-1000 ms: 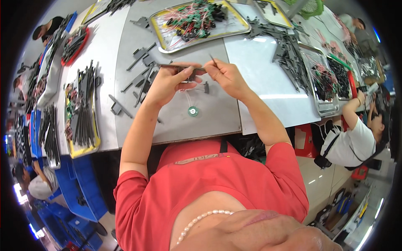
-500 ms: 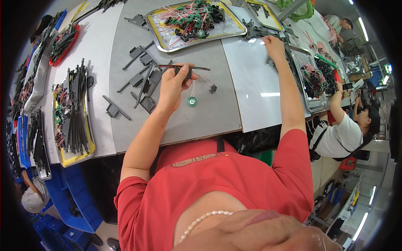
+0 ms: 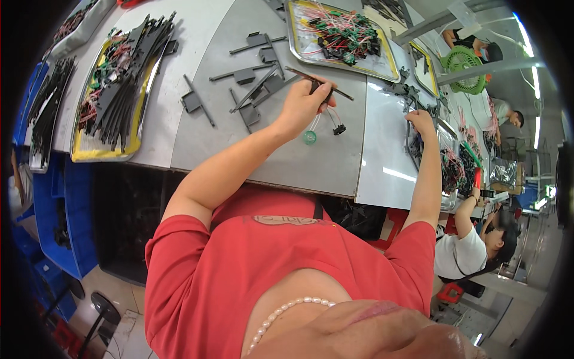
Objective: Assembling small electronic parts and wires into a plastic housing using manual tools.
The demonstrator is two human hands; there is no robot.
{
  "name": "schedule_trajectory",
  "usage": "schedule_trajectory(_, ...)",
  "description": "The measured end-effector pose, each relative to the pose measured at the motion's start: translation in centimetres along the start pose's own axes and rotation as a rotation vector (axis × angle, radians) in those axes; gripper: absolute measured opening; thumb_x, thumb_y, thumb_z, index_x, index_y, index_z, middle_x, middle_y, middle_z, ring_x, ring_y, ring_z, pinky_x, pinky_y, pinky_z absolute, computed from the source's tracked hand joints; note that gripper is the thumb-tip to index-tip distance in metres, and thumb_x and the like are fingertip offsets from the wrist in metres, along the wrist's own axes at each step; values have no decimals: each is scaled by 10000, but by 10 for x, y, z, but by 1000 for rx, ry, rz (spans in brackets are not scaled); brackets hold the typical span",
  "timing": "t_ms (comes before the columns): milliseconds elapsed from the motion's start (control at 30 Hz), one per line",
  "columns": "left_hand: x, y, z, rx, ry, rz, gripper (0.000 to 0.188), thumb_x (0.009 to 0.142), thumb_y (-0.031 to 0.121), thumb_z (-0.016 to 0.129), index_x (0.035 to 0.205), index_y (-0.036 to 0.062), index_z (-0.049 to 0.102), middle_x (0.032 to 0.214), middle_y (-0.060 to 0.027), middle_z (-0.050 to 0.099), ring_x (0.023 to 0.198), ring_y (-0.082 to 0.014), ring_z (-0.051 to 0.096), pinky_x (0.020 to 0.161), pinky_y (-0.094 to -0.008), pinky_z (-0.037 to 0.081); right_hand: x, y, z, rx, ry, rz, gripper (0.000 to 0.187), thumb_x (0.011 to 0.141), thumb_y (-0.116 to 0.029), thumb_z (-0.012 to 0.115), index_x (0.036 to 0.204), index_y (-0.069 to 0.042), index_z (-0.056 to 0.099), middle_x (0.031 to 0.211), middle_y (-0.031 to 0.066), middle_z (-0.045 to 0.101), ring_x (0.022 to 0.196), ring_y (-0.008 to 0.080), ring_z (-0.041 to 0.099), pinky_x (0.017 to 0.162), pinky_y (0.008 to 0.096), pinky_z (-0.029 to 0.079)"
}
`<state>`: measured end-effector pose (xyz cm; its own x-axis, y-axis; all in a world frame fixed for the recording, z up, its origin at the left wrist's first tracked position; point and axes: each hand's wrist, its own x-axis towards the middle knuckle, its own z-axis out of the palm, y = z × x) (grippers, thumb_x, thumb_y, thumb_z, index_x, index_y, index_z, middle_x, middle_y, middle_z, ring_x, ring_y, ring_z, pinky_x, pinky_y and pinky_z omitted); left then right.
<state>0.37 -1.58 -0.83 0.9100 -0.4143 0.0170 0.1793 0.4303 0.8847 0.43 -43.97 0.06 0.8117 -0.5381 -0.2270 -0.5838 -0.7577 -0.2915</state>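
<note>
At frame centre our left hand (image 3: 302,107) keeps fingers clamped on a thin black strip (image 3: 317,82) with dangling wires, steadying it, while our right hand (image 3: 420,121) reaches right, fingers curled onto a pile of black parts (image 3: 412,96).

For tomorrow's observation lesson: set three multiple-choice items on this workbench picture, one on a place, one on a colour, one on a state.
1. Where is the right hand?
A. on the pile of dark parts at the bench's right side
B. in the person's lap
C. on the yellow-rimmed tray at the left

2. What colour is the small round piece on the grey mat below the left hand?
A. red
B. green
C. white

3. What is the state of the left hand's grip?
A. open, flat on the mat
B. pinched on a thin dark strip
C. closed on a pair of scissors

Answers: 1 A, the arm stretches out to that pile; 2 B, it shows green; 3 B, fingers close around the strip.
</note>
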Motion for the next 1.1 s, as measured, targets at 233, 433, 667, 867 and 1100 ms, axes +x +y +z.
schedule_trajectory(233, 1, -2, -1, 10, -14, -11, 230, 940, 223, 507, 1004, 16, 584, 756, -38, 614, 603, -48, 453, 541, -197, 360, -65, -49, -19, 222, 114, -256, 249, 717, -163, 696, 905, -24, 609, 697, -14, 562, 588, 65, 472, 520, 219, 362)
schedule_trajectory(433, 3, 0, -2, 25, -35, -23, 248, 909, 240, 567, 1037, 27, 565, 781, -30, 609, 638, -54, 469, 572, -202, 371, -116, -106, -23, 936, 17, -472, 203, 848, -145, 645, 993, -23, 573, 731, 9, 571, 576, 41, 440, 496, 175, 329)
schedule_trajectory(667, -3, 6, -1, 264, -162, 118, 555, 730, 269, 771, 1135, 39, 470, 933, -28, 564, 871, -102, 534, 784, -240, 441, -152, -149, 31, 1487, -237, -407, 167, 886, -174, 616, 967, -30, 591, 787, 72, 611, 594, 55, 469, 475, 154, 325)
schedule_trajectory(867, -8, 6, 0, 172, -212, 211, 450, 799, 221, 714, 1121, 20, 473, 990, -30, 544, 923, -95, 519, 814, -250, 429, -177, -166, 79, 1502, -125, -544, 131, 884, -117, 615, 951, -45, 528, 754, 120, 646, 540, 73, 478, 472, 172, 335)
schedule_trajectory(1100, -12, 6, 5, 230, -226, 235, 314, 890, 201, 602, 1117, 8, 502, 980, -33, 549, 904, -88, 510, 784, -252, 425, -185, -163, 83, 1543, -128, -567, 112, 888, -105, 604, 923, -44, 517, 737, 120, 649, 521, 75, 478, 458, 173, 340)
